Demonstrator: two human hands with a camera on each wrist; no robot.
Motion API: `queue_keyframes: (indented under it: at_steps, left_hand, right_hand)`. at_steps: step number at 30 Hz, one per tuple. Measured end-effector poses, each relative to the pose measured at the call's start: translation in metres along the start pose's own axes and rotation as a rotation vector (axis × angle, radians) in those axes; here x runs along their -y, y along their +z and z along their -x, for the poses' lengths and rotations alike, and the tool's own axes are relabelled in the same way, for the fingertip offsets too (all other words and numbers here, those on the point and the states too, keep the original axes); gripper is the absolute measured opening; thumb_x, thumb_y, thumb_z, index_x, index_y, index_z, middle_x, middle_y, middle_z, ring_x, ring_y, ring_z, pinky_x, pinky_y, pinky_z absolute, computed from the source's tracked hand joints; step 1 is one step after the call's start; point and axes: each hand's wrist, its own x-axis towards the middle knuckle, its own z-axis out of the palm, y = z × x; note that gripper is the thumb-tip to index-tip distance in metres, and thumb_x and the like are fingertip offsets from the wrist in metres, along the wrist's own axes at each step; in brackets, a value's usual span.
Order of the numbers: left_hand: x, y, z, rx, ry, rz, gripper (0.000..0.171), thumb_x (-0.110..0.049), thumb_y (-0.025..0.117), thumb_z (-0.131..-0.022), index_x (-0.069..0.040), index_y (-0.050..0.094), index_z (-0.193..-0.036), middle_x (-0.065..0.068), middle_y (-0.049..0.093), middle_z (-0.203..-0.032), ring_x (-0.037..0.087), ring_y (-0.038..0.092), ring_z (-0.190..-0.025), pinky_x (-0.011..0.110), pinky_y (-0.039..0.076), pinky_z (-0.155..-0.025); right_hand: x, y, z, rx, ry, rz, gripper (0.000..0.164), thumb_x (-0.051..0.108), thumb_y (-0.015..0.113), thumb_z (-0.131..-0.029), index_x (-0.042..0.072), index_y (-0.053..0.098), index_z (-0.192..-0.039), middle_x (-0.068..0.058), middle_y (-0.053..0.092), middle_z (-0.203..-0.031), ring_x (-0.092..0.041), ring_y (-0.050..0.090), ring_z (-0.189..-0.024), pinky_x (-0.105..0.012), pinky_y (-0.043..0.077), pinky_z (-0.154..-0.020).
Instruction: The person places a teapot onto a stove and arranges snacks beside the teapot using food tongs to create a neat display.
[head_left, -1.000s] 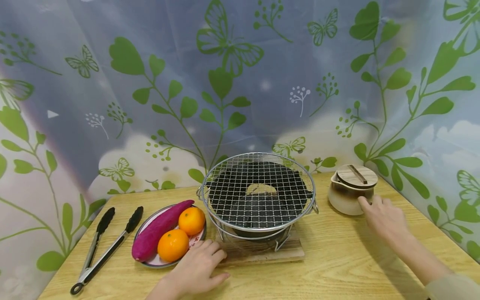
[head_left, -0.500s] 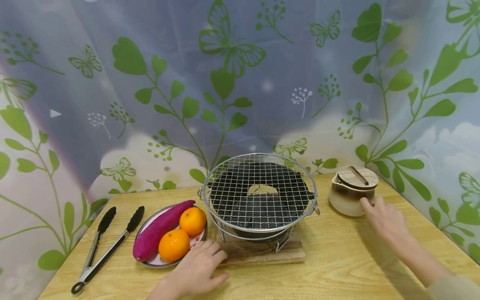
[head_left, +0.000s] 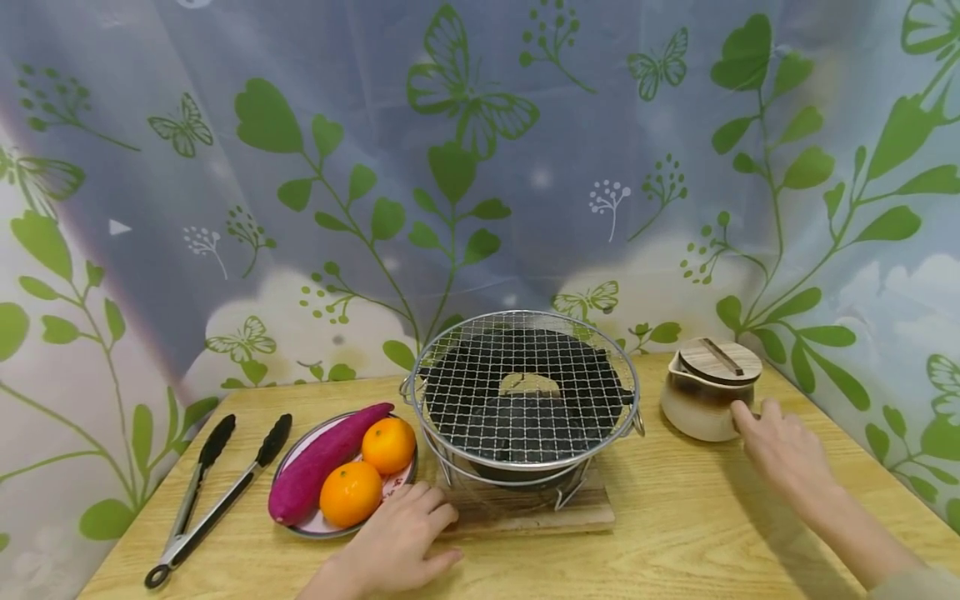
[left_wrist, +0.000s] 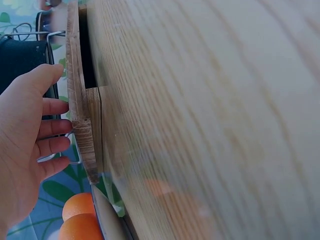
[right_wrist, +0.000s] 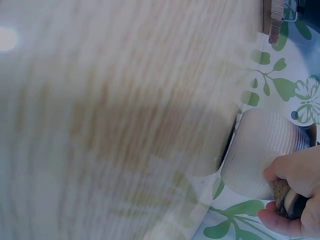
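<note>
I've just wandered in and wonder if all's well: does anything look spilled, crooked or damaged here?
Nothing stands out. The pot has its lid on, the oranges and purple sweet potato lie on the plate, the mesh covers the dark stove, and no spill shows on the table.

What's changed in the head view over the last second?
Only the view plainly shifted: the scene sits slightly lower and further right. No object clearly moved; nothing was taken up or let go. The right hand stays at the handle of the pot, the left hand by the wooden board; grill and tongs stayed put.
</note>
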Motion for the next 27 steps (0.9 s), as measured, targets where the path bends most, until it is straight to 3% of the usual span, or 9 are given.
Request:
queue_keyframes:
  at_steps: [6,27]
  left_hand:
    - [0.0,-0.001,-0.001,0.002,0.006,-0.006,0.03,-0.044,0.066,-0.079,-0.017,0.063,-0.093,-0.006,0.052,-0.088,0.013,0.046,-0.084,0.031,0.042,-0.075]
    - [-0.001,-0.002,0.0,0.025,0.0,-0.015,0.031,-0.045,0.064,-0.081,-0.017,0.063,-0.094,-0.006,0.051,-0.088,0.013,0.046,-0.084,0.03,0.041,-0.074]
  right_hand:
    - [-0.001,-0.005,-0.002,-0.056,-0.005,-0.007,0.029,-0.008,0.055,-0.074,0.003,0.032,-0.088,-0.017,0.032,-0.066,-0.029,0.036,-0.043,-0.035,0.031,-0.029]
    - [-0.006,-0.027,-0.009,-0.129,-0.096,0.036,0.024,-0.007,0.05,-0.078,0.005,0.035,-0.092,-0.014,0.032,-0.068,-0.024,0.029,-0.045,-0.029,0.024,-0.028]
